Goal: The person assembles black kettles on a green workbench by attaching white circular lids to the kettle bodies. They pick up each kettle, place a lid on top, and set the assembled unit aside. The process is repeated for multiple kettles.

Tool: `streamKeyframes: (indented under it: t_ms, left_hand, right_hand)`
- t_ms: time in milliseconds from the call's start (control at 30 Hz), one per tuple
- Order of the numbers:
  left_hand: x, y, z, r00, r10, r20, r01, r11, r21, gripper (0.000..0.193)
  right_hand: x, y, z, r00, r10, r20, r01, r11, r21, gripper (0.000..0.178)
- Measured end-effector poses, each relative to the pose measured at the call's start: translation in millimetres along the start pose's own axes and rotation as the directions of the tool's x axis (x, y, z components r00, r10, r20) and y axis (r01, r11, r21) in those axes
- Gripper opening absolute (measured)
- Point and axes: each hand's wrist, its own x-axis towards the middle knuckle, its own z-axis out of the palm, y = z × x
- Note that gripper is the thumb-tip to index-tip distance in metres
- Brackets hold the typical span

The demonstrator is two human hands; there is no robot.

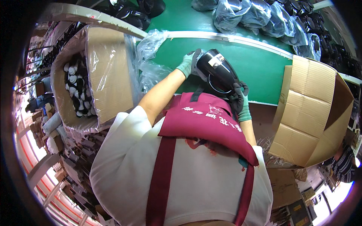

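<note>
A glossy black appliance housing [218, 67], with a pale label on its upper side and a curved, ring-like edge underneath, is held tilted above the green work surface [260, 64]. My left hand [189, 63], in a green and dark grey glove, closes on its wider far-left end. My right hand [240, 98], gloved alike, grips its narrower near-right end. Some clear plastic shows beside the left fingers; whether it wraps the housing I cannot tell. The exact kind of appliance is not clear.
To the left, a plastic-lined carton [109, 71] holds several black-and-white parts. Crumpled clear bags [152, 71] lie beside it. An open carton [305, 109] stands at right. Beyond a white rail [230, 38] are several bagged black housings [256, 15] and unbagged black pieces [132, 15].
</note>
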Motion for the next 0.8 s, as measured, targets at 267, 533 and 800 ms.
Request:
streamKeyframes:
  t_ms: [267, 533, 800]
  left_hand:
    - [-35, 41, 21, 0.889, 0.458, 0.010, -0.382, 0.729, 0.567, 0.036]
    - [-165, 92, 76, 0.774, 0.477, 0.417, -0.626, 0.680, 0.383, 0.021]
    - [-117, 128, 105, 0.813, 0.553, 0.180, -0.576, 0.723, 0.381, 0.011]
  right_hand:
    - [-5, -6, 33, 0.708, -0.512, 0.486, 0.675, 0.290, -0.678, 0.072]
    - [-6, -56, 81, 0.691, -0.705, 0.158, 0.398, 0.189, -0.898, 0.075]
    - [29, -90, 123, 0.775, -0.618, 0.132, 0.162, -0.008, -0.987, 0.083]
